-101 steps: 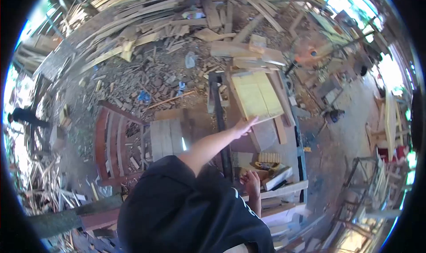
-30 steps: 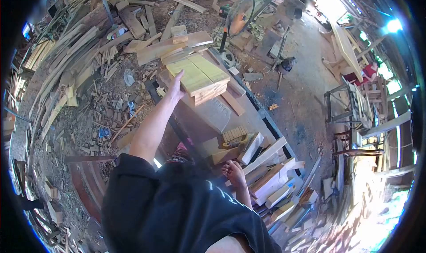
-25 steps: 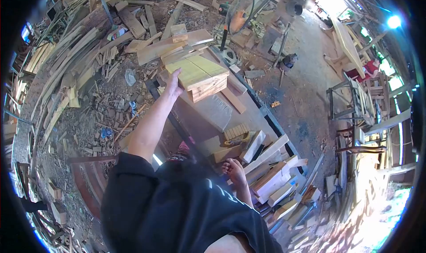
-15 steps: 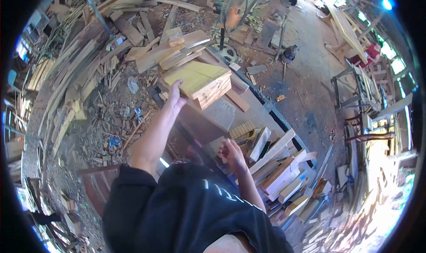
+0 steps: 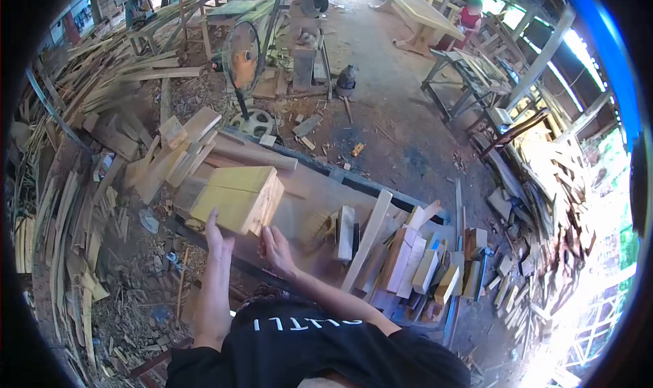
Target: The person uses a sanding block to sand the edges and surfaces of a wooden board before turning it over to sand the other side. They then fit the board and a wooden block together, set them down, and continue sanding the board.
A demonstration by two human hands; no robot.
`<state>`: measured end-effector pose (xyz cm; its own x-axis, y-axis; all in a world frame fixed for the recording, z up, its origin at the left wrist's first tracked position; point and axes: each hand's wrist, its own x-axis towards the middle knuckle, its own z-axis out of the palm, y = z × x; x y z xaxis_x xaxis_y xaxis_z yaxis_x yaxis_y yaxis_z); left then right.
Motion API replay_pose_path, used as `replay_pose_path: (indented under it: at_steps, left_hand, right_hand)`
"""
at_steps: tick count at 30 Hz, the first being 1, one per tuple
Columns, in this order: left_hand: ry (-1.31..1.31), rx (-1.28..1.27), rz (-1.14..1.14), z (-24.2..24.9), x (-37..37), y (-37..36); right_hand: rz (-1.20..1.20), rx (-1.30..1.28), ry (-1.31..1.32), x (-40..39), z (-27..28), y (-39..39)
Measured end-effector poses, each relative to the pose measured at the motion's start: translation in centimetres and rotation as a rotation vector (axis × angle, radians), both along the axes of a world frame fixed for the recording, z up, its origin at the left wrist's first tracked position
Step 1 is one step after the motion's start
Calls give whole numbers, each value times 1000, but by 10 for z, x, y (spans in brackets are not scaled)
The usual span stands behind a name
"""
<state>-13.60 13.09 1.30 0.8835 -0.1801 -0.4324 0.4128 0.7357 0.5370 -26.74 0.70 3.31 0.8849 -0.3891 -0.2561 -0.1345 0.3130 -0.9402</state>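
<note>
A thick yellowish block of stacked wooden boards (image 5: 235, 192), with a dark line across its top, sits at the left part of the workbench (image 5: 309, 191). My left hand (image 5: 218, 238) grips its near left edge, one digit lying up against the top and the rest mostly hidden below. At the near right corner, my right hand (image 5: 275, 250) has its bent fingers against the end of the block; how firmly they grip is hard to see. Behind the block lie loose board offcuts (image 5: 187, 153).
Several wood pieces (image 5: 401, 259) crowd the bench's right end. A standing fan (image 5: 243, 61) rises beyond the bench. Scrap wood covers the ground at left, and a woodpile (image 5: 558, 191) lies at right. A person in red (image 5: 469, 19) is by a long table (image 5: 422, 10).
My right hand has moved left and up to the block's near corner. The left hand stays at the block, shifted along its near edge. The camera view has tilted up and turned right.
</note>
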Motion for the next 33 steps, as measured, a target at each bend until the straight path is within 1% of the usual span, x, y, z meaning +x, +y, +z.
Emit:
replay_pose_path:
  at_steps: [1, 3, 5, 6, 7, 8, 9, 10, 11, 12, 13, 14, 16, 17, 19, 21, 22, 23, 24, 25, 26, 27, 29, 30, 31, 32, 33]
  left_hand:
    - [-6, 0, -1, 1, 0, 0]
    - [-106, -80, -72, -3, -3, 1]
    - [-53, -179, -143, 13, -9, -2]
    - [25, -80, -34, 14, -10, -6]
    - [109, 19, 85, 10, -8, -9]
    - [60, -41, 66, 4, -7, -5]
    - [36, -66, 58, 12, -8, -7]
    - [-34, -50, 43, 16, -9, -7]
    - [-13, -36, 55, 13, -7, -4]
    - [1, -36, 29, 7, -6, -1]
    - [9, -41, -3, 3, -3, 1]
    - [22, -39, -2, 0, -2, 2]
    - [-33, -33, -13, -6, -3, 0]
    - [-21, -35, -13, -13, -2, 0]
    - [22, -32, -6, -35, 1, -1]
    - [55, -41, -7, -49, -3, -1]
    - [65, -45, -4, -56, -4, -2]
    - [59, -54, -42, -59, -4, 0]
    - [67, -26, -63, -60, -2, 1]
    - [69, 5, -76, -62, 0, 0]
    - [73, 6, -78, -65, 1, -3]
    - [81, 51, -83, -67, 2, -5]
    - [82, 103, -67, -67, 0, -4]
    - [111, 110, -79, -66, -4, -6]
    - [140, 116, -91, -58, -10, -9]
    - [143, 130, -125, -49, -17, -11]
    - [165, 138, -127, -54, -20, -11]
  right_hand:
    - [21, -60, 40, 0, 5, -2]
    - [-12, -26, 59, 7, -13, -6]
    - [-155, -627, -144, 3, -32, -5]
    - [-86, -594, -144, 1, -42, -3]
    - [-108, -284, -104, 1, -48, -11]
    - [-146, 20, -39, 2, -52, -24]
    - [-110, -194, -21, -6, -26, -46]
    - [-86, -297, 15, -14, -27, -72]
    - [-218, -347, -40, -20, -42, -99]
    - [-268, -313, 59, -31, -37, -130]
    - [-468, -412, -132, -36, -28, -152]
    - [-577, -34, -78, -49, -56, -197]
    - [-873, -96, -173, -69, -39, -232]
    - [-898, -38, 8, -83, -42, -257]
    - [-863, -28, 129, -110, -58, -286]
    - [-729, -202, 207, -133, -91, -295]
    - [-687, -318, 195, -140, -92, -282]
    - [-699, -428, 136, -144, -108, -274]
    - [-607, -418, 151, -147, -111, -264]
    - [-617, -499, 207, -145, -116, -251]
    - [-531, -695, 377, -138, -96, -232]
    - [-526, -692, 376, -130, -87, -216]
    - [-403, -1373, 555, -109, -72, -188]
    - [-266, -1236, 773, -97, -52, -175]
    - [-255, -1236, 756, -88, -46, -166]
    - [-224, -1272, 862, -80, -41, -158]
    - [-195, -1308, 970, -75, -39, -154]
